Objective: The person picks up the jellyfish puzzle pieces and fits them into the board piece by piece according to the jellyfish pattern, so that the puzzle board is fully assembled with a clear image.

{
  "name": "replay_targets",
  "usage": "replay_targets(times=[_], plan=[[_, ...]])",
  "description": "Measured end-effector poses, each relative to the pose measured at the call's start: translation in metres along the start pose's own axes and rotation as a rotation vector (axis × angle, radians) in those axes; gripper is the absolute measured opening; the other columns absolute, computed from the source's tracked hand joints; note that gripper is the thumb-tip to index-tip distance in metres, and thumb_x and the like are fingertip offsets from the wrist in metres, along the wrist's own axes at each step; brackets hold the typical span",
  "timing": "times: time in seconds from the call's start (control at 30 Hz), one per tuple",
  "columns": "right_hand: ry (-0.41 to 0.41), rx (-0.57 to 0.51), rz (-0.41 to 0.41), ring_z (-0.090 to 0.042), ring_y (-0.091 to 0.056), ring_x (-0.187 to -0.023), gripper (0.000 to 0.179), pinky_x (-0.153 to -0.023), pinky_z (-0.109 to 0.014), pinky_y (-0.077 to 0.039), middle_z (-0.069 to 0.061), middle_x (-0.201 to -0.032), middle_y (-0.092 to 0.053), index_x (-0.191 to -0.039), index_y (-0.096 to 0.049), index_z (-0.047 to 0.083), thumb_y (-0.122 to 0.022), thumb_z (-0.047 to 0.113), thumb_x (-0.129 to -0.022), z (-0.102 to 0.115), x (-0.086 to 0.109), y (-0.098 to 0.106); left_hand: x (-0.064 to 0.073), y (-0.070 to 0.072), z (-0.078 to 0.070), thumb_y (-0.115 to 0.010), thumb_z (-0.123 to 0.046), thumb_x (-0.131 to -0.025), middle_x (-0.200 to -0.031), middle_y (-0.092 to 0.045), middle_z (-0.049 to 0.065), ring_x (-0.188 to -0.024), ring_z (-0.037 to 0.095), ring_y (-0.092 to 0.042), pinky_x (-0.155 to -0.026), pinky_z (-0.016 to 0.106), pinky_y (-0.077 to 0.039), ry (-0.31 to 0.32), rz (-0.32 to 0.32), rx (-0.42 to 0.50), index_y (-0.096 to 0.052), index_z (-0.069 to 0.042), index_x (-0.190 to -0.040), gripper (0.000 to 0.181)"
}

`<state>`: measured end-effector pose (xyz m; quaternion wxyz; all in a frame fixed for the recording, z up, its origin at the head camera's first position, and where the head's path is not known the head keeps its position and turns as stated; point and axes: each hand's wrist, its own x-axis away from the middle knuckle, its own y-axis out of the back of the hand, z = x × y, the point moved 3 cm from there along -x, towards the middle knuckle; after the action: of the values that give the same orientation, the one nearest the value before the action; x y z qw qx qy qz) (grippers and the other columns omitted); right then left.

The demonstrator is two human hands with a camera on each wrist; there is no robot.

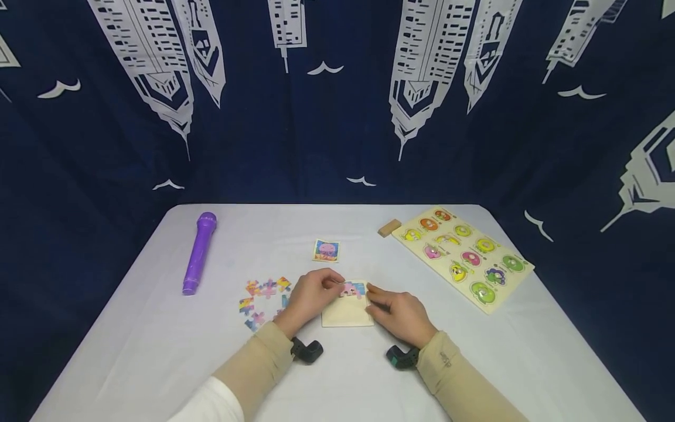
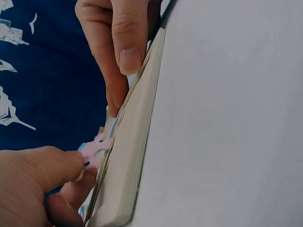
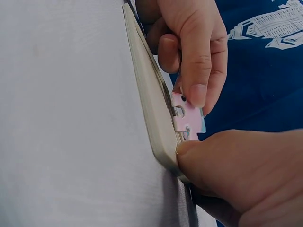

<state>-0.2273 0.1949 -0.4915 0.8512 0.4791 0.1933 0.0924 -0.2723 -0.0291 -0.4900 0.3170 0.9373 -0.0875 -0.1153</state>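
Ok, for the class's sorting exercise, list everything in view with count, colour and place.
Microphone: 1, purple, table's left
Tray: 1, cream, table's middle
Puzzle piece: at least 1, pink and blue, tray's far part
Loose pieces: several, partly hidden, multicoloured, left of tray
Picture card: 1, mainly pink and blue, beyond tray
Fruit board: 1, cream with multicoloured fruits, table's right
Block: 1, brown, at fruit board's left corner
Table: 1, white, foreground
Curtain: 1, navy with white print, background
Wrist devices: 2, black, wrists
Sleeves: 2, beige, forearms
Left hand: 1, pinching puzzle piece
Right hand: 1, tray's right edge

Smooth wooden tray point(image 1: 347, 317), matt cloth backdrop point(image 1: 337, 132)
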Motion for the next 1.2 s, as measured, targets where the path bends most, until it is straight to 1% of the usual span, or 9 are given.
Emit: replay_targets(times=[0.17, 0.3, 0.57, 0.9, 1.07, 1.13, 1.2], plan=[[-0.004, 0.002, 0.014, -0.022, -0.065, -0.124, 0.04, -0.1, -0.046, -0.054, 0.005, -0.141, -0.064, -0.13, -0.072, 0.015, -0.074, 0.034, -0.095, -0.001, -0.001, 0.0, 0.001, -0.004, 0.001, -0.076, -0.028, -0.094, -0.088, -0.076, -0.009, -0.083, 0.011, -0.068, -0.069, 0.031, -0.049, -0.019, -0.045, -0.072, -0.075, -0.026, -0.101, 0.007], [-0.001, -0.003, 0.008, -0.022, -0.066, -0.123, 0.04, -0.099, -0.047, -0.054, 0.004, -0.141, -0.064, -0.129, -0.072, 0.014, -0.075, 0.033, -0.095, -0.001, -0.001, 0.0, 0.001, -0.005, 0.0, -0.075, -0.028, -0.094, -0.087, -0.075, -0.01, -0.084, 0.011, -0.069, -0.07, 0.031, -0.049, -0.029, -0.069, -0.104, -0.076, -0.025, -0.101, 0.007], [-0.002, -0.005, 0.006, -0.022, -0.066, -0.123, 0.04, -0.099, -0.047, -0.054, 0.004, -0.141, -0.064, -0.13, -0.072, 0.014, -0.074, 0.033, -0.095, -0.001, -0.001, 0.002, -0.002, -0.006, -0.002, -0.075, -0.029, -0.094, -0.089, -0.072, -0.011, -0.08, 0.009, -0.064, -0.068, 0.029, -0.048, -0.027, -0.066, -0.181, -0.077, -0.025, -0.103, 0.01], [0.007, -0.002, 0.003, -0.024, -0.067, -0.123, 0.04, -0.098, -0.047, -0.054, 0.003, -0.141, -0.064, -0.13, -0.072, 0.013, -0.074, 0.033, -0.095, -0.001, -0.001, 0.001, -0.002, -0.01, -0.001, -0.076, -0.03, -0.094, -0.094, -0.071, -0.01, -0.087, 0.012, -0.067, -0.069, 0.03, -0.05, -0.011, -0.056, -0.241, -0.08, -0.028, -0.106, 0.013], [0.01, 0.001, 0.005, -0.023, -0.066, -0.123, 0.041, -0.098, -0.046, -0.054, 0.003, -0.141, -0.064, -0.13, -0.071, 0.013, -0.073, 0.034, -0.096, -0.002, -0.001, 0.001, 0.001, -0.011, -0.002, -0.076, -0.034, -0.093, -0.096, -0.068, -0.009, -0.088, 0.011, -0.067, -0.07, 0.03, -0.051, -0.046, -0.088, -0.238, -0.08, -0.029, -0.104, 0.012], [0.009, 0.003, 0.006, -0.023, -0.066, -0.123, 0.041, -0.098, -0.047, -0.054, 0.003, -0.141, -0.064, -0.131, -0.071, 0.013, -0.073, 0.034, -0.096, -0.003, 0.0, 0.001, 0.002, -0.012, -0.003, -0.077, -0.035, -0.093, -0.099, -0.066, -0.01, -0.089, 0.011, -0.066, -0.07, 0.029, -0.051, -0.068, -0.082, -0.244, -0.081, -0.029, -0.103, 0.012], [0.008, 0.002, 0.008, -0.023, -0.066, -0.123, 0.041, -0.098, -0.047, -0.054, 0.003, -0.141, -0.064, -0.131, -0.071, 0.013, -0.073, 0.034, -0.096, -0.002, 0.0, 0.001, 0.003, -0.012, -0.005, -0.078, -0.036, -0.092, -0.101, -0.065, -0.01, -0.089, 0.011, -0.066, -0.068, 0.028, -0.05, -0.094, -0.062, -0.251, -0.081, -0.03, -0.102, 0.012]])
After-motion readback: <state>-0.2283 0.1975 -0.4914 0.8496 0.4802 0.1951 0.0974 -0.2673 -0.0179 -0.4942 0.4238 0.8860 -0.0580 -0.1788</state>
